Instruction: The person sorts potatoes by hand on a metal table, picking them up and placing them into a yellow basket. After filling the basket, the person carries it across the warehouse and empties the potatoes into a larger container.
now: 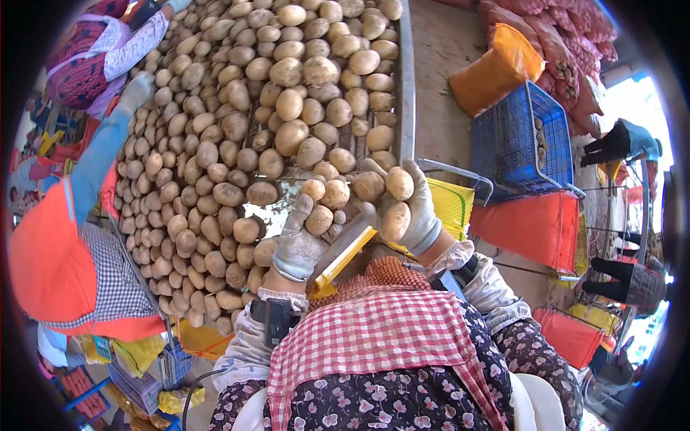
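Both my hands wear pale grey-white work gloves and are over the near edge of a potato-covered sorting table [407, 108]. My left hand [298, 241] is closed around a small potato [319, 220]; two more potatoes, one of them a rounder potato [336, 194], sit against its fingertips. My right hand [422, 212] curls around a potato [399, 183] and another potato [394, 221] lower in the palm. A larger brown potato [369, 186] lies by its fingers. Part of each hand's grip is hidden behind the potatoes.
Potatoes [215, 179] spread thickly across the table. A co-worker in an orange head covering [54, 251] reaches over from the left; another person [86, 61] is at the far left. To the right are a blue crate [514, 144], an orange sack [496, 68] and red sacks [532, 230].
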